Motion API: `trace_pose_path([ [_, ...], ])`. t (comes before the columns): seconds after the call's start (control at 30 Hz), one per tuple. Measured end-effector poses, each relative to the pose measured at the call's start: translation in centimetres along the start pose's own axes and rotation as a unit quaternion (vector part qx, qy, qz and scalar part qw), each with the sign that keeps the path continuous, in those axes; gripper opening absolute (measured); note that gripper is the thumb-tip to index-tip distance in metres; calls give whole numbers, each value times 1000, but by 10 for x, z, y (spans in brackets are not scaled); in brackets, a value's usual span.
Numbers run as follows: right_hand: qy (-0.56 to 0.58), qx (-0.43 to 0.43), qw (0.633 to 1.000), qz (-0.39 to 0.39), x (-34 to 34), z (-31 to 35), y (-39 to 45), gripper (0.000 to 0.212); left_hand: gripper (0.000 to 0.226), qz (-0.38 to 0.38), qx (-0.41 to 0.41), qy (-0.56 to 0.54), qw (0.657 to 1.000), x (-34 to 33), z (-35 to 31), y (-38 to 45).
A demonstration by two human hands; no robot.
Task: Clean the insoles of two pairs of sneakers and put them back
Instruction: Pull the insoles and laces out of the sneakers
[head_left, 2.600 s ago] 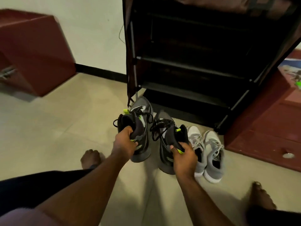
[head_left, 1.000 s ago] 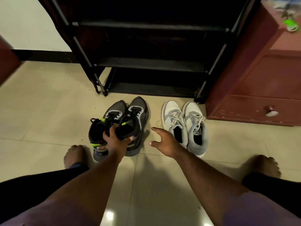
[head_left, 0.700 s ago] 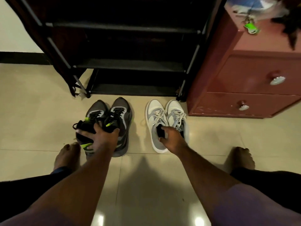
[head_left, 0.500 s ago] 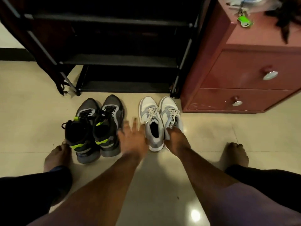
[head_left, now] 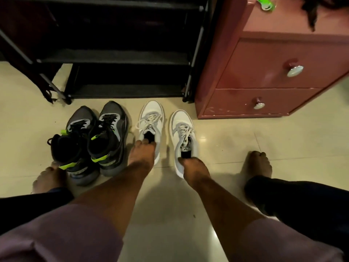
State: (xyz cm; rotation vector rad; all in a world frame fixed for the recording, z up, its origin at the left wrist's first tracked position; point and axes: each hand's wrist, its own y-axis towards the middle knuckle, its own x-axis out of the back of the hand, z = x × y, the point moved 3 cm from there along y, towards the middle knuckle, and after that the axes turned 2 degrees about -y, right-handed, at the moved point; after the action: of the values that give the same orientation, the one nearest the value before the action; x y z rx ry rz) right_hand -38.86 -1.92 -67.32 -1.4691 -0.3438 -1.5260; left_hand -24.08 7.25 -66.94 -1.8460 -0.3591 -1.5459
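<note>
On the tiled floor in front of me, my left hand (head_left: 142, 154) hooks its fingers into the left white sneaker (head_left: 150, 121)'s opening and my right hand (head_left: 194, 168) grips the right white sneaker (head_left: 182, 137)'s heel collar. They look light and soft; collars give the firmest hold. The dark sneakers (head_left: 90, 140) stand just beside, before the shoe rack (head_left: 120, 59).

white-grey sneakers (head_left: 166, 129), black-grey sneakers (head_left: 94, 140), maroon drawers (head_left: 264, 72)
</note>
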Motion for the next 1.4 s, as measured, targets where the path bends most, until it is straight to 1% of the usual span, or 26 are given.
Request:
trace_pose_path([
  [0.07,27,13,999,38,-9,2,-16,34,47,-25,-29,-20,999,-2,-1,-11],
  [0.1,46,29,997,49,-12,3,-24,35,44,-41,-47,-46,997,-4,-6,-17],
  [0.13,69,45,995,53,-14,3,-30,33,38,-48,-57,-107,991,-4,-12,-23],
  [0.17,85,61,993,50,-15,3,-35,28,31,-37,-44,-202,978,-6,-18,-27],
  [0.2,105,67,991,41,-14,1,-38,21,26,-13,-20,-310,950,-7,-24,-30],
  [0.23,152,50,987,19,-11,-3,-38,16,26,15,4,-405,914,-7,-29,-32],
  [0.27,220,10,975,-8,-6,-9,-35,13,28,34,23,-479,877,-8,-34,-32],
  [0.33,321,-74,940,-88,6,-25,-27,14,31,39,53,-561,825,-11,-39,-29],
  [0.4,344,-104,921,-148,14,-40,-15,15,29,33,69,-599,797,-12,-42,-24],
  [0.43,349,-106,919,-153,14,-45,-8,17,28,32,77,-605,792,-14,-43,-20],
  [0.47,352,-100,920,-142,14,-48,-1,25,27,34,82,-611,787,-18,-45,-16],
  [0.53,342,-65,931,-113,9,-48,9,46,24,42,90,-616,781,-26,-51,-9],
  [0.57,327,-39,938,-107,7,-47,13,53,22,43,91,-611,785,-28,-54,-7],
  [0.6,316,-11,943,-107,5,-44,17,55,19,41,92,-605,790,-30,-57,-5],
  [0.67,313,27,943,-110,-1,-39,26,50,16,33,99,-600,793,-34,-61,-1],
  [0.7,317,29,941,-114,-4,-37,29,46,16,26,105,-599,793,-37,-61,0],
  [0.8,326,-11,941,-94,-6,-36,36,33,27,-5,113,-594,797,-39,-61,0],
  [0.9,356,-34,930,-86,-1,-35,37,14,29,-19,123,-596,793,-42,-58,1],
  [1.0,371,-35,924,-89,4,-35,38,14,32,-14,128,-613,780,-44,-57,1],
  [1.07,364,-39,924,-111,6,-34,40,9,33,-12,114,-609,785,-43,-58,1],
  [1.1,377,-50,915,-135,7,-35,42,8,32,-6,104,-596,796,-42,-58,2],
  [1.17,437,-91,875,-187,16,-34,42,14,32,9,90,-577,811,-40,-58,4],
  [1.2,475,-116,846,-212,24,-33,41,16,32,16,85,-583,808,-39,-58,6],
  [1.27,569,-145,772,-242,41,-29,42,19,26,19,78,-596,799,-39,-59,6],
  [1.33,677,-148,683,-230,63,-20,43,19,17,15,61,-616,785,-38,-61,2],
  [1.4,742,-131,618,-225,89,-9,43,15,21,26,28,-625,780,-38,-63,-2],
])
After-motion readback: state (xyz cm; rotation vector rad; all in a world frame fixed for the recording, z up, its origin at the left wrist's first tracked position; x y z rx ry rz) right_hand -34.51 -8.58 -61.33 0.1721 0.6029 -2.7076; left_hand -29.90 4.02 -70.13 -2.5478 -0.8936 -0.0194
